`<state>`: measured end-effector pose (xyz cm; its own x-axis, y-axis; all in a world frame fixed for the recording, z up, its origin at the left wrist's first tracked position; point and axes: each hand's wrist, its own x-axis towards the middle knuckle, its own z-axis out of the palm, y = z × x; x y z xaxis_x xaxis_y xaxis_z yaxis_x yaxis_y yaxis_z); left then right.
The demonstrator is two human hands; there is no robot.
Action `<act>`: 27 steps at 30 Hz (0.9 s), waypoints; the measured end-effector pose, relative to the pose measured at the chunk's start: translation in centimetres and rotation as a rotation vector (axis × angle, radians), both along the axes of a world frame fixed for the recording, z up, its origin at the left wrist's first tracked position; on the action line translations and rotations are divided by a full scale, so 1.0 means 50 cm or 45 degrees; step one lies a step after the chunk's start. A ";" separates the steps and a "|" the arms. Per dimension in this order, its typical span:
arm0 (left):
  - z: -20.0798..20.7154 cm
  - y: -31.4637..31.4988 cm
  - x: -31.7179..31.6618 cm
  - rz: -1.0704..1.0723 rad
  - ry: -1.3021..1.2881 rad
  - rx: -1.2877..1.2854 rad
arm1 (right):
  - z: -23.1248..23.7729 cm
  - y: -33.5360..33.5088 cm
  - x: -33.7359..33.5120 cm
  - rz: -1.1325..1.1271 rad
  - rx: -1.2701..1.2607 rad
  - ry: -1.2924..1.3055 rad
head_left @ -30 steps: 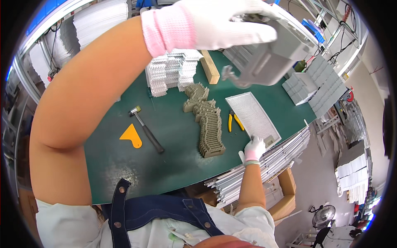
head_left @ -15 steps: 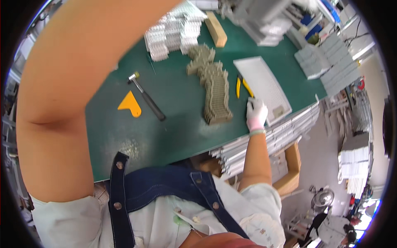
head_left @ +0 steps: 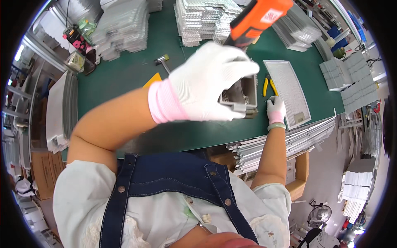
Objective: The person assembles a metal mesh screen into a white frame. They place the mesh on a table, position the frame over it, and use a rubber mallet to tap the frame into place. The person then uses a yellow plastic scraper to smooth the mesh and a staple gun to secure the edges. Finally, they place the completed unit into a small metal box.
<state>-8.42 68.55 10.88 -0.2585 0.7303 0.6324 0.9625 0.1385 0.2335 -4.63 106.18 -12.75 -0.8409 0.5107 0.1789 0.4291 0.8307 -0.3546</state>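
My left hand, in a white glove with a pink cuff, is raised over the table. Its fingers and thumb are closed around a grey, open-ended, box-shaped part. Just above them an orange-and-black tool rises close to the camera; the hand hides how the two join. My right hand, gloved too, rests at the table's front edge with fingers curled; what is under them is hidden. Beside it lie yellow-handled pliers and a white perforated panel. Stacked grey-brown strips are mostly covered by my left hand.
A hammer and a yellow scraper lie partly behind my left arm. Stacks of silvery corrugated sheets line the back of the green table. Metal strips and a cardboard box stand below the front edge.
My left arm has come down from the upper left, and its hand is now in view with the tool. My head view has shifted; my right hand stays by the panel.
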 end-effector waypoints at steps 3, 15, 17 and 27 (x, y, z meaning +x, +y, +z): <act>-0.072 -0.021 0.022 0.038 -0.085 0.139 | 0.019 -0.025 0.000 -0.064 0.079 -0.049; -0.172 -0.021 0.051 -0.034 -0.226 0.248 | 0.372 -0.383 0.137 1.437 0.017 0.657; -0.173 -0.018 0.052 -0.061 -0.219 0.298 | 0.374 -0.382 0.135 1.576 0.124 0.595; -0.179 -0.025 0.051 -0.057 -0.238 0.261 | 0.382 -0.385 0.153 1.359 0.259 0.760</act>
